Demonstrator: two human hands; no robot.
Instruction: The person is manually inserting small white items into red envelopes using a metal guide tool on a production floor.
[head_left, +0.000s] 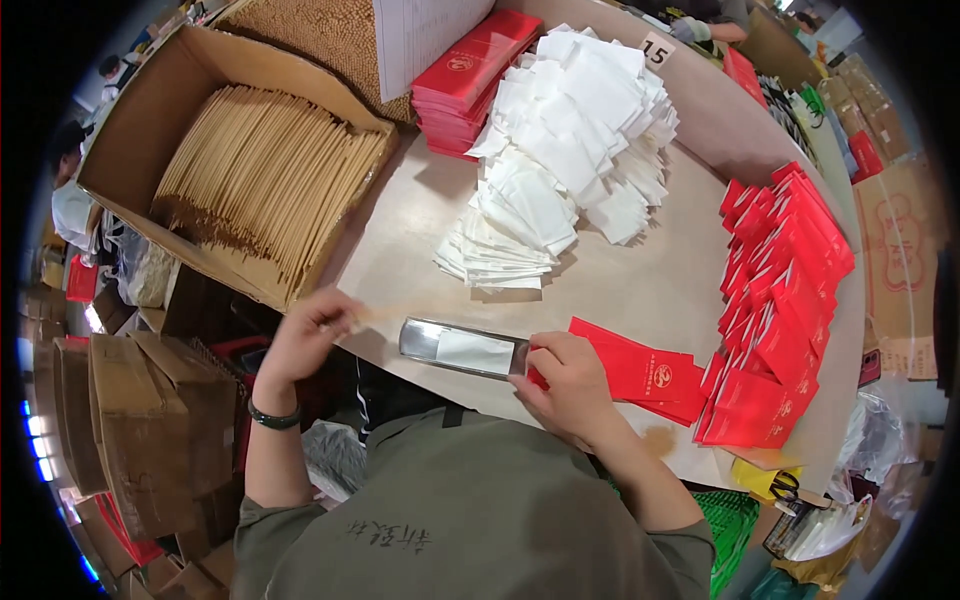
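The left hand (312, 330) pinches thin wooden sticks (385, 313); the right hand (570, 380) holds a red sleeve (640, 370) against a metal tray (462, 349) on the tabletop (640, 290).

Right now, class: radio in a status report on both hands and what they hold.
Left hand pinching a chopstick. Right hand pressing red sleeve against metal tray. Nothing between them.
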